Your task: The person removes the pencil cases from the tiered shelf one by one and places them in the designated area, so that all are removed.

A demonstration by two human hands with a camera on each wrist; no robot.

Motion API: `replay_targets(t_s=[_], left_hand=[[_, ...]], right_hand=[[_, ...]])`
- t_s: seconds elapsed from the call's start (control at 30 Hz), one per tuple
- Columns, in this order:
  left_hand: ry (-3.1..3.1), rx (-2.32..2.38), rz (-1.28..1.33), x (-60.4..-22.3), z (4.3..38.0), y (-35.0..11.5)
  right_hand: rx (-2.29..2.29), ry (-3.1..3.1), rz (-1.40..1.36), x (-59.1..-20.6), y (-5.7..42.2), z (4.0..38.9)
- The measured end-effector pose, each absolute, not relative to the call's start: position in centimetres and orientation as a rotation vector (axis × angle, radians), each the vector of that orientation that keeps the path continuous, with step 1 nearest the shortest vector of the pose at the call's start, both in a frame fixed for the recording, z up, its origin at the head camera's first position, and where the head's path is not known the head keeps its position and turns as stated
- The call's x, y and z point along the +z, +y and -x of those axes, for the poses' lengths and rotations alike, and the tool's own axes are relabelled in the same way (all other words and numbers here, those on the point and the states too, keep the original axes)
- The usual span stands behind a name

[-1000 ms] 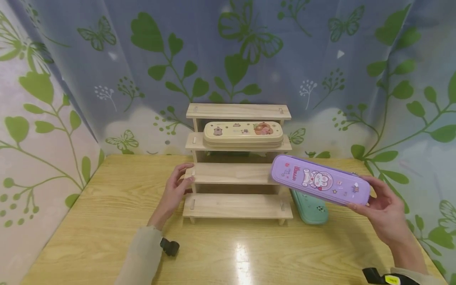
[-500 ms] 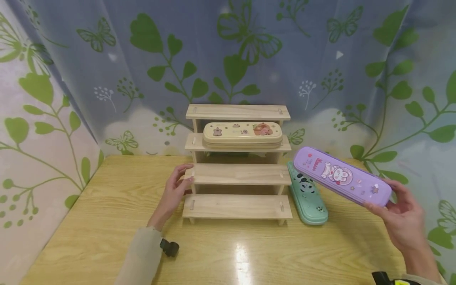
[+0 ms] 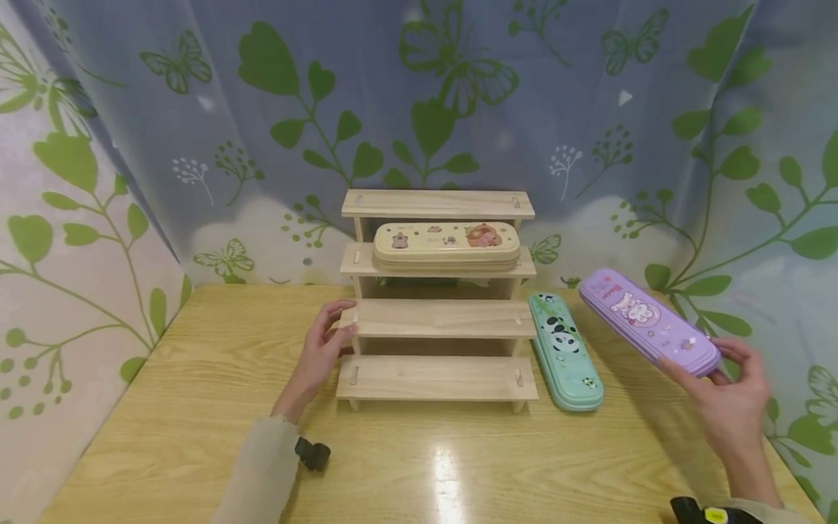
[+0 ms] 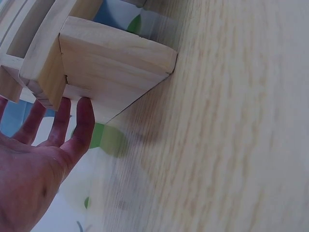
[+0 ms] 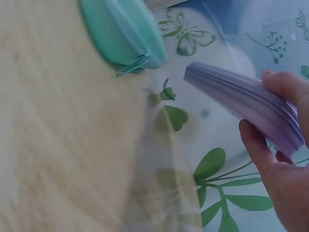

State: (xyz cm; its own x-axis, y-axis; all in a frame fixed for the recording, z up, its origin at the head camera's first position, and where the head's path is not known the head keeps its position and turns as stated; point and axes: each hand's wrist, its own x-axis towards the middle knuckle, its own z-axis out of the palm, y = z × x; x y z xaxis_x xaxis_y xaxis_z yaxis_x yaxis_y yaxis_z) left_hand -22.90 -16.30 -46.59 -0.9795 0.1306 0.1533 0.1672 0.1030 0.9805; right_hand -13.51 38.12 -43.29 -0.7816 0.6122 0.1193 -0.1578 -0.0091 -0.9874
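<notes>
A purple pencil case with a rabbit picture is tilted above the right side of the table. My right hand grips its near end; in the right wrist view the thumb and fingers lie on opposite sides of the zippered case. A wooden stepped shelf stands mid-table. With its fingers bent at the left end of the second step from the bottom, my left hand holds the shelf. The left wrist view shows these fingers against the shelf's wooden board.
A cream pencil case lies on the second step from the top. Beside the shelf's right side, a green panda pencil case rests on the wooden table. Patterned cloth rises behind and at both sides.
The right hand has carried the purple pencil case right, away from the shelf, and turned it more steeply. The green case beneath has come into full view. The left hand stays put.
</notes>
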Motion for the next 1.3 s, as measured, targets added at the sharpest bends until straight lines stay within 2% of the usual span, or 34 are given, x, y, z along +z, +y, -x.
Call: replay_targets(t_s=[0.17,0.3,0.6,0.7,0.93,1.3], left_hand=[[-2.317,-2.054,0.324,-46.5,22.9,-16.2],[-2.318,-2.049,0.323,-46.5,22.9,-16.2],[-2.32,-2.04,0.322,-46.4,22.9,-16.2],[-2.318,-2.041,0.327,-46.3,23.0,-16.2],[-2.307,-2.043,0.331,-46.4,23.0,-16.3],[-2.308,-2.036,0.338,-46.7,22.8,-16.3]], right_hand=[[1.656,-2.07,0.588,-44.4,38.8,13.5],[1.466,-2.293,0.577,-44.8,39.0,13.4],[1.833,-2.238,0.191,-45.6,40.0,12.2],[1.645,-2.397,0.14,-45.9,40.0,12.0],[1.244,-2.782,0.205,-46.0,39.4,11.7],[0.871,-2.87,0.07,-45.2,39.1,12.4]])
